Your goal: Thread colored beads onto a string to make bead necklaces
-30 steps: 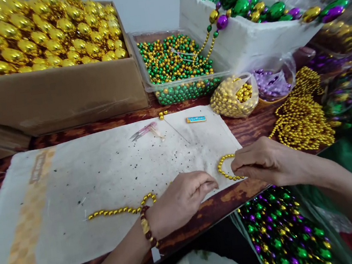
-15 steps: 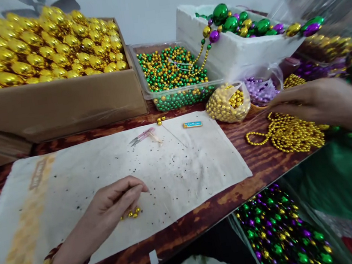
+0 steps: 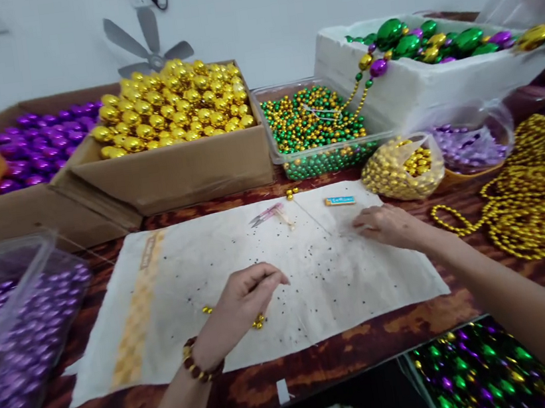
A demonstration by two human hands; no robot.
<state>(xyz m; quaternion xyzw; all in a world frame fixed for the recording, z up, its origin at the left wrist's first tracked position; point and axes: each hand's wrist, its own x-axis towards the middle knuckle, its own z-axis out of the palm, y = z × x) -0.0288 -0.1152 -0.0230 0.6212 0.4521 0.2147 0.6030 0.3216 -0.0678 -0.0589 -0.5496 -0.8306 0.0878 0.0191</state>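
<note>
My left hand (image 3: 248, 304), with a beaded bracelet at its wrist, is low over the white cloth (image 3: 389, 289). Its thumb and index finger are pinched together; what they hold is too small to make out. A few gold beads (image 3: 258, 321) lie on the cloth beside and partly behind this hand. My right hand (image 3: 390, 225) is at the right part of the cloth, fingers drawn together and a bit blurred, so anything in them cannot be made out. Beyond the hands lie pink-handled snips (image 3: 268, 214), a thin needle-like rod (image 3: 312, 217) and a small blue-and-orange packet (image 3: 340, 201).
Boxes of gold (image 3: 180, 109) and purple (image 3: 38, 144) beads, a tub of green-and-gold beads (image 3: 311, 118) and a white foam box (image 3: 417, 81) line the back. Bagged gold beads (image 3: 401, 170) and gold bead strands (image 3: 529, 210) are right; a purple-bead tub (image 3: 28, 370) is left.
My right hand has moved left and down, from above the gold strands to the cloth. My left hand stays pinched over the cloth. The view has swung left, showing the purple beads.
</note>
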